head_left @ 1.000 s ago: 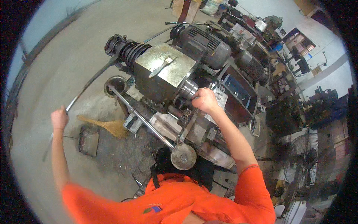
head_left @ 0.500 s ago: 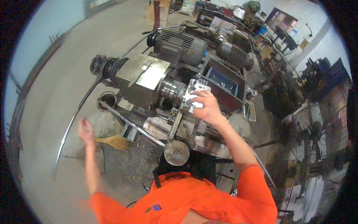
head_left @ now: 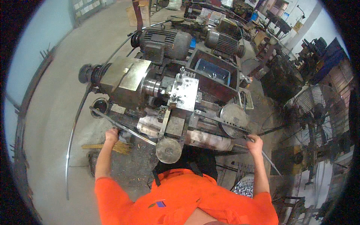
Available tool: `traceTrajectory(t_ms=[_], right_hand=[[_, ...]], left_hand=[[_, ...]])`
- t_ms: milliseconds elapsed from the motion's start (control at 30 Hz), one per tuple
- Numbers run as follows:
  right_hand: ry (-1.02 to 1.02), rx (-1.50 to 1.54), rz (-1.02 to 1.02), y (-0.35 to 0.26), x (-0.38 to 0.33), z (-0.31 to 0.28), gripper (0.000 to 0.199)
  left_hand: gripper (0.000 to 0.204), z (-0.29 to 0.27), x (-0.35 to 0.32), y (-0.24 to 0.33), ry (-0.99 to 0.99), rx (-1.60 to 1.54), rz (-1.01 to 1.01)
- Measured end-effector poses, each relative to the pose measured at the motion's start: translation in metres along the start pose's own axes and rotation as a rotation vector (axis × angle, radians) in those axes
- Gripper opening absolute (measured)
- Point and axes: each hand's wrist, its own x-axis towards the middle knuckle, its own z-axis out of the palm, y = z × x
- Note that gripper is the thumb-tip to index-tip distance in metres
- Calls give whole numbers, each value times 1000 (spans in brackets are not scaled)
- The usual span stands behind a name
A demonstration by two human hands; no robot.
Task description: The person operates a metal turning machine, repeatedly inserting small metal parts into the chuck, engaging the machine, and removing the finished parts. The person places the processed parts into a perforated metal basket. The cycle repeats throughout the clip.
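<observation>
At the right, my right hand [head_left: 255, 144] is closed round the end of a flat lever with a row of holes [head_left: 230, 122]. That lever runs left to the tool slide of a small lathe. Bright and bare, the metal tool block [head_left: 184, 92] stands beside the spindle chuck [head_left: 152, 87]. My left hand [head_left: 111, 135] is a fist at the lathe's left front, near a long steel bar lever [head_left: 127, 129] but apart from it. Something dark shows at its fingers, too small to name.
A round disc [head_left: 168, 150] hangs in front of my waist, another [head_left: 235, 120] lies right. Behind stand a finned motor [head_left: 168, 43] and a blue tray [head_left: 212, 71] with small parts. A straw broom [head_left: 122, 147], a basket of metal pieces [head_left: 245, 186] and a fan [head_left: 313, 108] are around.
My right hand has left the tool block and moved down and right to the perforated lever. My left hand has moved right, toward the lathe, and closed.
</observation>
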Motion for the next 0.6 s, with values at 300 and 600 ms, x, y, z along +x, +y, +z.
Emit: traceTrajectory(t_ms=[300, 600], right_hand=[[-106, -439, 501, 186, -60, 11, 51], [-165, -472, 475, 172, -131, 39, 31]], left_hand=[[37, -38, -13, -33, 239, -1227, -248], [39, -98, -2, 51, 429, -1551, -562]])
